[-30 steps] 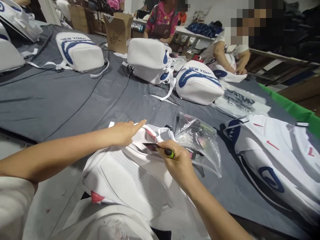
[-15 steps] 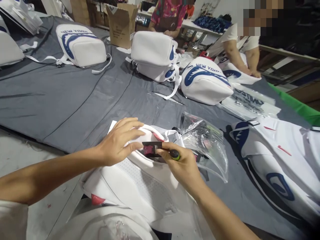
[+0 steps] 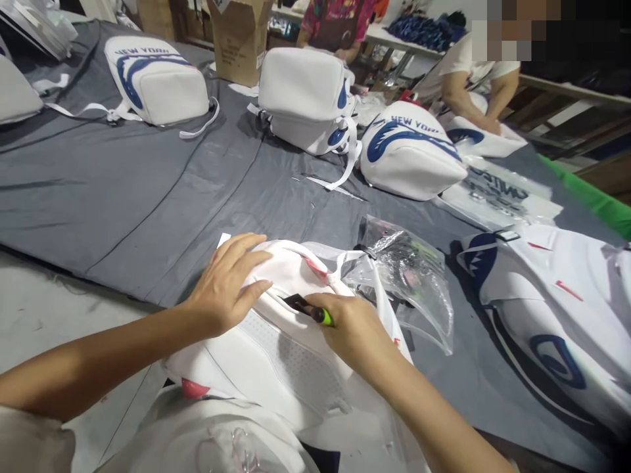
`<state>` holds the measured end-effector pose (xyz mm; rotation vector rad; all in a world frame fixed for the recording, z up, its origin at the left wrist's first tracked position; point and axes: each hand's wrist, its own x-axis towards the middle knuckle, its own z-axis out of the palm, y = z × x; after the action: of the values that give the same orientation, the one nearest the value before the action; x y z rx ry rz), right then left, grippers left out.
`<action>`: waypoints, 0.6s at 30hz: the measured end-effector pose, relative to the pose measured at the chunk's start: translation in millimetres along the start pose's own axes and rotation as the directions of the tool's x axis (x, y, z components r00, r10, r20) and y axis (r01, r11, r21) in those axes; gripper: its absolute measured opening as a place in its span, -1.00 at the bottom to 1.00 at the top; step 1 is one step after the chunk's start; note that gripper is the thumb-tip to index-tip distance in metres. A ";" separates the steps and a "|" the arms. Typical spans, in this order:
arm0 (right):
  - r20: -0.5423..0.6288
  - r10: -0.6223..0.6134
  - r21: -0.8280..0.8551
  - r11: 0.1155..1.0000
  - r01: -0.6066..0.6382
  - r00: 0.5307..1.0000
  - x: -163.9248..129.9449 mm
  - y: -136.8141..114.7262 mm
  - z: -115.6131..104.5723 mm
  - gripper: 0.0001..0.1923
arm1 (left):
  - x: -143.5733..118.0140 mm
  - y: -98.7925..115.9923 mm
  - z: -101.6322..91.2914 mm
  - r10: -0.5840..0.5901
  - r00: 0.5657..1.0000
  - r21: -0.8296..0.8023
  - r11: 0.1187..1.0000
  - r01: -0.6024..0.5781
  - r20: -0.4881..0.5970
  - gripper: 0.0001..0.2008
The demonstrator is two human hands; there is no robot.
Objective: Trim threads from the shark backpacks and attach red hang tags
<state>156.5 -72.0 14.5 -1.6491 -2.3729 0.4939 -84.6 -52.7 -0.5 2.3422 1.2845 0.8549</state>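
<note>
A white backpack (image 3: pixel 300 374) lies in front of me, its upper pocket partly open. My left hand (image 3: pixel 229 282) rests on the pocket's left edge with fingers stretched out and thumb apart. My right hand (image 3: pixel 352 322) is closed at the pocket opening, pinching a black card tag (image 3: pixel 296 302) whose far end goes into the opening. A black-and-green, pen-like tool (image 3: pixel 323 316) sticks out of the same hand. Just beyond, a clear plastic bag (image 3: pixel 409 276) holds several small dark and coloured items that I cannot make out.
On the dark cloth-covered table (image 3: pixel 148 184) stand several white-and-blue backpacks, one (image 3: pixel 158 82) back left and another (image 3: pixel 411 151) back right. A larger one (image 3: pixel 547 315) lies at right. Across the table are a carton (image 3: pixel 239 43) and two people, one person's hands (image 3: pixel 493 125) on a bag.
My right hand has turned and moved the black tag down into the pocket opening, so less of it shows. The tool's tip now points left. My left hand stays on the backpack.
</note>
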 end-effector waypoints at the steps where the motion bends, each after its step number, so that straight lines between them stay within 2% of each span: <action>1: 0.083 0.024 -0.051 0.998 -0.020 0.996 3.6 -4.2 -1.1 -0.67 | -3.7 -1.8 -1.9 -0.062 0.996 -0.009 0.998 0.063 0.068 -0.51; 3: 0.186 0.046 -0.135 0.991 -0.020 0.982 13.0 -13.8 -0.2 -0.72 | -9.7 -4.8 -2.8 -0.140 0.969 -0.013 0.989 0.146 0.204 -0.30; 4: 0.223 0.036 -0.170 0.985 0.003 0.974 17.9 -18.6 1.1 -0.76 | -11.6 -6.0 -2.1 -0.158 0.958 -0.013 0.986 0.166 0.241 -0.25; 9: 0.345 -0.054 -0.292 0.943 0.162 0.937 28.3 -32.0 0.8 -0.84 | -11.1 -11.6 3.9 -0.153 0.953 -0.011 0.987 0.162 0.260 -0.22; 12: 0.263 -0.050 -0.328 0.935 0.138 0.963 30.0 -34.5 -4.3 -0.86 | -9.5 -13.7 3.2 -0.207 0.941 0.012 0.977 0.212 0.266 -0.12; 14: 0.189 -0.090 -0.255 0.957 0.137 0.978 36.0 -39.2 -4.0 -0.84 | -10.2 -14.4 1.2 -0.251 0.928 0.024 0.967 0.254 0.275 -0.02; 18: 0.155 -0.281 -0.067 0.953 0.294 0.947 55.1 -54.6 3.9 -0.80 | -14.7 -17.5 -3.0 -0.255 0.924 0.054 0.967 0.251 0.285 -0.01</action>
<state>88.5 -38.4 31.0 -1.3029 -2.7189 0.4715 -103.9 -55.7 -12.9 2.1494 1.4254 0.4035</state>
